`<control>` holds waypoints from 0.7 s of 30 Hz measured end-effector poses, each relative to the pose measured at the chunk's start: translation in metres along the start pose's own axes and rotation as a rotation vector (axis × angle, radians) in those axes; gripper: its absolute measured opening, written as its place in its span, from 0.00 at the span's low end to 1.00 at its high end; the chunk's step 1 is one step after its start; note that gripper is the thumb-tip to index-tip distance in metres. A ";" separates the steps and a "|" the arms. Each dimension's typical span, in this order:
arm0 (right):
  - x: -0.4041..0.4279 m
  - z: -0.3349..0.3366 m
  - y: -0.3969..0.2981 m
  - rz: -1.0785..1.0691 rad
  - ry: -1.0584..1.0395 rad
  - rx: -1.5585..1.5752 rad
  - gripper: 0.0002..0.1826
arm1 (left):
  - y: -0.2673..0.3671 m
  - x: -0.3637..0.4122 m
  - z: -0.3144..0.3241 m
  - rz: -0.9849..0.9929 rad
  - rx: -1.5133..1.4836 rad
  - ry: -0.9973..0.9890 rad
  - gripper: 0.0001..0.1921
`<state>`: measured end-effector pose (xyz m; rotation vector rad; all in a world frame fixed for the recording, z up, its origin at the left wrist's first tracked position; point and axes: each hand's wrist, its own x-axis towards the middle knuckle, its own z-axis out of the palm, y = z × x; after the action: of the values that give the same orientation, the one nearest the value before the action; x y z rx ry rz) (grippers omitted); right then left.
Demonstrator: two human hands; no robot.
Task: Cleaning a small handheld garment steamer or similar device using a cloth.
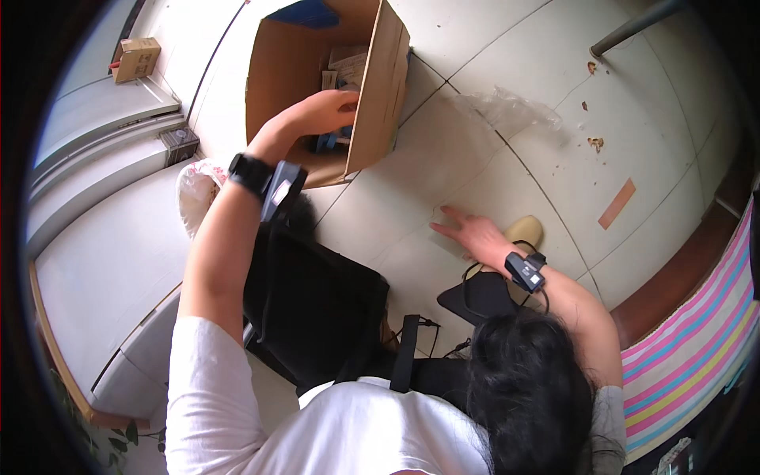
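My left hand (323, 113) reaches into an open cardboard box (386, 89) on the floor. Its fingertips pass behind the near side wall, so any grip there is hidden. Blue items (328, 141) and pale packages (348, 62) lie inside the box, partly covered by the hand. Low over the tiles, my right hand (478, 237) has two fingers stretched out and apart, with no object clearly seen in it. Beneath those fingers is a faint, pale patch that I cannot make out. A beige shoe (525, 230) shows just beyond this hand.
Crumpled clear plastic (513, 110) and brown scraps (595, 143) lie on the tiles. An orange-brown strip (617, 203) is nearby, and a metal leg (635, 27) stands at the upper right. Left are a white bag (193, 193) and a small carton (138, 59); right, striped cloth (692, 350).
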<state>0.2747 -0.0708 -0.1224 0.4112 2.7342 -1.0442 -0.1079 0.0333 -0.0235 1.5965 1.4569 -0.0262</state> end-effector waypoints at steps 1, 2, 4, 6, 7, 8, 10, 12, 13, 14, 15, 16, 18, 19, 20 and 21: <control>0.001 0.004 0.001 -0.001 0.003 -0.007 0.42 | 0.016 -0.012 -0.005 0.002 0.003 0.007 0.15; 0.001 0.008 0.002 -0.018 0.018 -0.018 0.41 | 0.031 -0.024 -0.009 -0.018 -0.066 -0.028 0.14; 0.003 0.003 0.001 -0.047 0.033 -0.034 0.41 | 0.051 -0.048 -0.014 -0.055 -0.137 -0.095 0.15; 0.003 -0.011 -0.003 0.009 0.063 0.104 0.36 | 0.058 -0.073 -0.013 -0.066 -0.160 -0.122 0.18; 0.000 -0.008 0.001 0.008 0.060 0.097 0.36 | 0.060 -0.081 -0.009 -0.062 -0.175 -0.131 0.21; -0.002 -0.003 0.006 0.106 0.141 0.195 0.31 | 0.066 -0.088 -0.007 -0.026 -0.193 -0.155 0.23; -0.004 -0.004 0.015 0.184 0.219 0.291 0.27 | 0.077 -0.099 0.000 0.006 -0.151 -0.139 0.30; -0.002 -0.018 0.025 0.520 0.559 0.472 0.16 | 0.080 -0.101 0.020 0.039 0.000 -0.059 0.25; 0.001 -0.039 0.027 0.633 0.627 0.587 0.13 | 0.077 -0.099 0.034 0.052 0.149 -0.001 0.21; 0.005 -0.069 0.025 0.745 0.688 0.703 0.12 | 0.073 -0.096 0.042 0.074 0.177 0.043 0.16; 0.011 -0.096 0.021 0.669 0.787 0.740 0.12 | 0.071 -0.094 0.049 0.094 0.209 0.081 0.12; 0.018 -0.125 0.013 0.589 0.882 0.777 0.12 | 0.073 -0.095 0.054 0.161 0.232 0.143 0.07; 0.034 -0.194 -0.023 0.426 0.825 0.725 0.11 | 0.079 -0.095 0.058 0.129 0.314 0.118 0.10; 0.047 -0.214 -0.037 0.308 0.832 0.713 0.11 | 0.082 -0.096 0.057 0.109 0.401 0.077 0.12; 0.064 -0.227 -0.049 0.191 0.838 0.701 0.11 | 0.083 -0.097 0.057 0.083 0.477 0.040 0.13; 0.082 -0.235 -0.061 0.170 0.754 0.683 0.12 | 0.083 -0.102 0.056 0.089 0.480 0.043 0.13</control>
<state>0.1603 0.0600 0.0660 1.3479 2.7099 -2.1011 -0.0420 -0.0671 0.0535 2.0556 1.4832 -0.3122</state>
